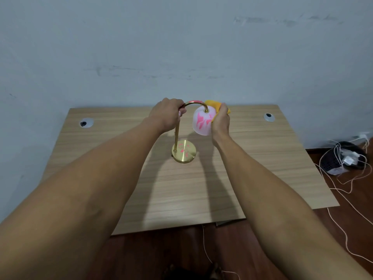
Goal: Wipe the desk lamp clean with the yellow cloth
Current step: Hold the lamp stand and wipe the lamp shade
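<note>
Left hand (pixel 167 115) grip clasping desk lamp (pixel 188 128) neck, right hand (pixel 221 123) pinching yellow cloth (pixel 215 105) against shade

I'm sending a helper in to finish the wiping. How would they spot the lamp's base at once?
Look at the wooden desk against the pale wall. Near its middle stands a gold desk lamp, its arched neck held by the left hand. The base is the round, shiny brass disc at the foot of the stem, marked with pink scribbles, the only metal disc on the desktop.
</note>
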`<state>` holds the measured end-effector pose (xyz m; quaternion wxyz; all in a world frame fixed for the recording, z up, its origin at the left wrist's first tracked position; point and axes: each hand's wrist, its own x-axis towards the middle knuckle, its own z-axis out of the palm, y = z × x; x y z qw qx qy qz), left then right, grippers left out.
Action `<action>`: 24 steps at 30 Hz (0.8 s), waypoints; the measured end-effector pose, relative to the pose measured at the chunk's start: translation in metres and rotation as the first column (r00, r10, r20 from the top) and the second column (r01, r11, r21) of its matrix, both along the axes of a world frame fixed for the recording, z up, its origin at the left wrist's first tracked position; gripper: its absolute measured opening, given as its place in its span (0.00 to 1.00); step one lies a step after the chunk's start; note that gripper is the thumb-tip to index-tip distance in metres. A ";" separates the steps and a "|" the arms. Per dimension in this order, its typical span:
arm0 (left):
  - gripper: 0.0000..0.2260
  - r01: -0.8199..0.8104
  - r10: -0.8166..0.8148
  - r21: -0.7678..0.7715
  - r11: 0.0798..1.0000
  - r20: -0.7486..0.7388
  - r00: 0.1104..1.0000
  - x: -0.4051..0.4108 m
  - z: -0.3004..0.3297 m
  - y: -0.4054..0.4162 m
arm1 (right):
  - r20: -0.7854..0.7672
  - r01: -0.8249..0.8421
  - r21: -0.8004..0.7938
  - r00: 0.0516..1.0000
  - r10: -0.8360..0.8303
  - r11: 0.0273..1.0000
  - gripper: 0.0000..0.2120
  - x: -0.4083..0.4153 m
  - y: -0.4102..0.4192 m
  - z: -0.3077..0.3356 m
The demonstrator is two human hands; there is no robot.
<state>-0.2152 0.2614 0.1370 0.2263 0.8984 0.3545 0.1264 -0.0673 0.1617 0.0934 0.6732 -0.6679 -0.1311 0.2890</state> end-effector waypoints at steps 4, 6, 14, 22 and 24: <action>0.10 -0.004 0.004 0.001 1.000 -0.007 1.000 0.000 0.000 -0.001 | 0.319 -0.092 -0.084 0.941 0.115 0.992 0.22 -0.006 0.001 0.004; 0.10 -0.004 0.004 -0.015 1.000 -0.012 1.000 0.001 0.001 -0.001 | 0.257 -0.119 -0.036 0.958 0.125 0.992 0.23 -0.003 -0.001 0.006; 0.10 -0.011 0.011 -0.018 1.000 -0.008 1.000 0.000 0.001 -0.001 | 0.209 -0.001 -0.158 0.977 0.034 0.987 0.22 -0.005 0.000 -0.001; 0.09 -0.011 0.010 -0.018 1.000 -0.011 1.000 0.003 0.000 -0.002 | 0.180 0.054 0.062 0.982 -0.064 0.997 0.22 -0.017 -0.005 -0.026; 0.09 -0.016 0.016 -0.013 1.000 -0.016 1.000 0.003 0.000 -0.002 | 0.051 0.127 0.017 0.990 -0.128 0.992 0.25 -0.024 0.001 -0.016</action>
